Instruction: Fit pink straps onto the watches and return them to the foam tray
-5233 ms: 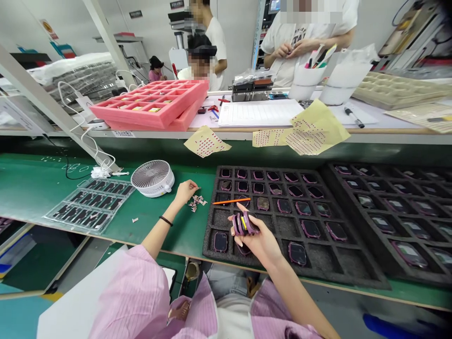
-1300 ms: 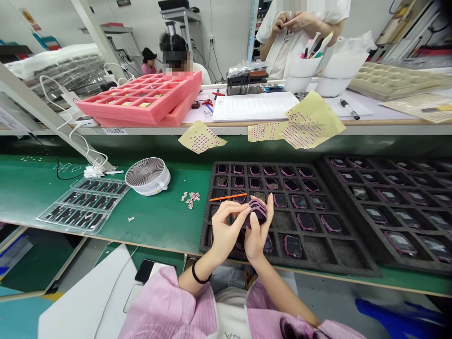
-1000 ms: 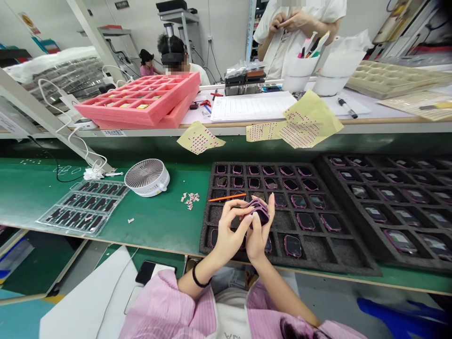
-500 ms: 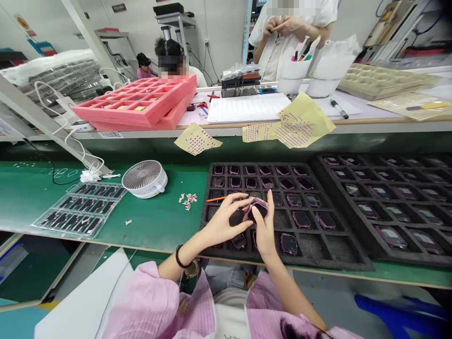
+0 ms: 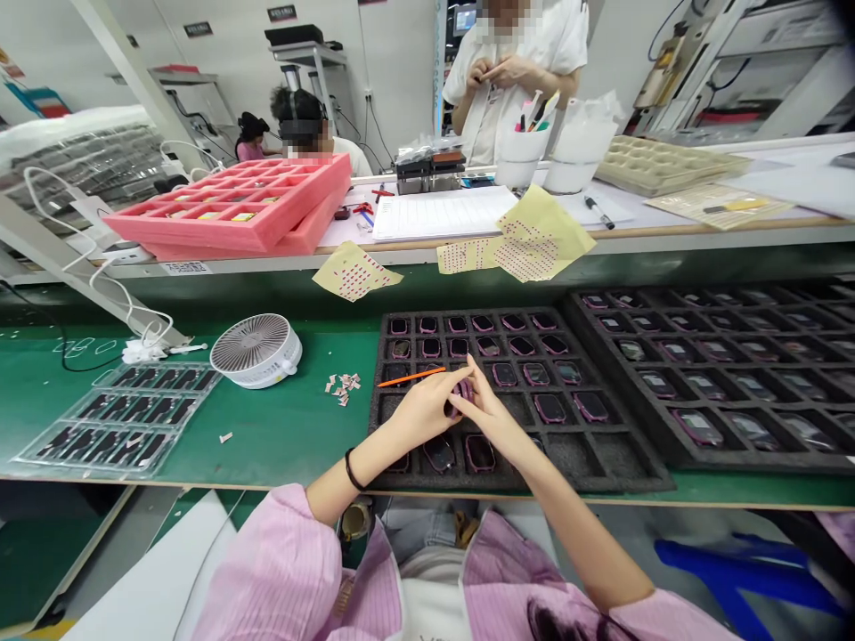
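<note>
A purple-framed watch case [image 5: 461,390] is held between my two hands above the black foam tray [image 5: 624,454]. My left hand [image 5: 424,408] grips it from the left, and my right hand [image 5: 491,414] closes around it from the right. Fingers cover most of the case, and its screen face is largely hidden. Below and around my hands, similar dark-screened watch cases [image 5: 479,452] sit in the tray's pockets. An orange stick [image 5: 411,377] lies across the tray just beyond my left hand.
Another foam tray of watch cases [image 5: 696,426] stands at the right. On the left are a white fan [image 5: 256,351], small pale pieces [image 5: 343,388] and a clear tray of black parts [image 5: 120,414]. Yellow sticker sheets [image 5: 544,236] hang from the shelf; pink foam trays [image 5: 227,209] rest above.
The watch case has been turned in my hands, so its dark screen no longer faces me. My hands have drawn closer together around it. The camera view has shifted slightly.
</note>
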Motion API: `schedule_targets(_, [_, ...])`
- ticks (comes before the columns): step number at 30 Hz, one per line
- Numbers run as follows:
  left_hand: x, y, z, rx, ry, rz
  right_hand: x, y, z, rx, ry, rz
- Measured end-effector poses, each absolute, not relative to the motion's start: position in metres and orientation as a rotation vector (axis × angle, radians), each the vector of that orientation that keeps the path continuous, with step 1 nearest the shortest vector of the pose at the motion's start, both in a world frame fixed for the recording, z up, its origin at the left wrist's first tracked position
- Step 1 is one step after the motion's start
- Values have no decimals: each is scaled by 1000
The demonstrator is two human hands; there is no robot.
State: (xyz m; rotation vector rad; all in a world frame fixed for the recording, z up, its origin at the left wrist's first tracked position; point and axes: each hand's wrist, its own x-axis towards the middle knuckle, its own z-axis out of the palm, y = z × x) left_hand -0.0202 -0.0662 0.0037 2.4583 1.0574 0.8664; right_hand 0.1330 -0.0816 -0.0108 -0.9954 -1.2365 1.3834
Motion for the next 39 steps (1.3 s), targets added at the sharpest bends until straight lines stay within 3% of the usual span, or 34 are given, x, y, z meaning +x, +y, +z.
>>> schedule_targets(5, [-24,-66,4,2277,925,1118,152,-66,10,-855,-1028,1902])
schedule_targets(13, [-24,-61,8,2303,845,1168,155,-43,14,-865,-981,2166])
schedule_targets(29, [-37,-51,5,2243,851,847,146,-37,-7,-992,-985,2104])
schedule_targets(34, [-50,-47,5,1738,1135,1079,154,-28,-8,-922,-897,2089])
schedule_targets(39, [-51,-43,4,866,1057,973,156,-24,-13,-920,-825,2087])
